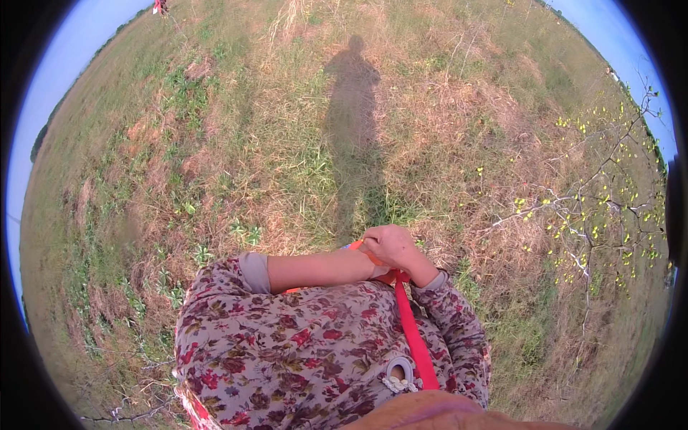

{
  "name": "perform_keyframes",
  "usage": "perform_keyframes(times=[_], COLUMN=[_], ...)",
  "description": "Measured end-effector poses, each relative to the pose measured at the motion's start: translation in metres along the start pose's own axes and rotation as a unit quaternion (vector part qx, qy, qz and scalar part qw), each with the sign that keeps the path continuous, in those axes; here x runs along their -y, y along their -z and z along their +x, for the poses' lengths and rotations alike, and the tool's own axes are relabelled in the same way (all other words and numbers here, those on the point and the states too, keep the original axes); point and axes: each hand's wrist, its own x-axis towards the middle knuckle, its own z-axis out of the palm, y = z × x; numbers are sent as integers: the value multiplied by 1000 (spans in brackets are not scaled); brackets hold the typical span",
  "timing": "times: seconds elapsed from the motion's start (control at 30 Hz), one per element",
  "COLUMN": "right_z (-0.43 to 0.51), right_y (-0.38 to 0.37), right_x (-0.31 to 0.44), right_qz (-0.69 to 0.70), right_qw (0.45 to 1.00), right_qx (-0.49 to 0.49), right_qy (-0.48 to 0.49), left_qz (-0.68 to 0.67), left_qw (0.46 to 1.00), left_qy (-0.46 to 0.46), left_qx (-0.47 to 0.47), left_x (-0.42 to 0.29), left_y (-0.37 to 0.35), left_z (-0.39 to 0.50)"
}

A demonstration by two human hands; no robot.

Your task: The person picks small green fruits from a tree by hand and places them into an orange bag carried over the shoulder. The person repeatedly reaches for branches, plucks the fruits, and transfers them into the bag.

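Close against my body at chest height, my right hand is curled with its fingers bent over the edge of an orange bag. My left forearm crosses in front of me towards the same bag. The left hand itself is hidden behind my right hand and the bag, so its fingers cannot be made out. A red strap runs from the bag up over my floral top. What the bag holds is out of sight.
Dry grass and low green weeds cover the ground ahead. To the right stands a thin, bare-branched shrub with yellow-green leaves. Twiggy branches lie at lower left. My shadow stretches forward. A distant figure in red appears at upper left.
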Motion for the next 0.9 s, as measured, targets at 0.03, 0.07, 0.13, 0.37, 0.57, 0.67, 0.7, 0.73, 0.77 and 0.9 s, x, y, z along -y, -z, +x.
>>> perform_keyframes(times=[0.03, 0.07, 0.13, 0.37, 0.57, 0.67, 0.7, 0.73, 0.77, 0.9], right_z=[0, -1, -1, 2, -3, -6, -7, -9, -11, -26], right_y=[1, 3, 3, -1, -11, -10, -9, -7, -5, 1], right_x=[0, 0, 1, -3, -9, -10, -11, -12, -14, -23], right_qz=[9, 17, 24, -9, -7, 1, -1, 1, 32, 191], right_qw=[1000, 1000, 1000, 1000, 1000, 1000, 1000, 999, 999, 980], right_qx=[-3, -2, 3, -7, -11, -16, -15, -22, -33, -60], right_qy=[-2, -1, -10, 2, -5, -15, -26, -26, -21, -20], left_qz=[-9, -17, 28, 139, 161, 202, 221, 223, 235, 334], left_qw=[1000, 999, 997, 984, 981, 975, 971, 971, 968, 934], left_qy=[-5, -11, 66, 89, 74, 48, 31, 20, 10, 2], left_qx=[-20, -41, -3, 60, 82, 79, 82, 78, 82, 127], left_x=[2, 5, 15, 48, 47, 46, 47, 47, 48, 52], left_y=[-2, -4, -11, -42, -50, -46, -44, -43, -42, -42], left_z=[1, 3, 16, 43, 55, 59, 61, 63, 65, 67])
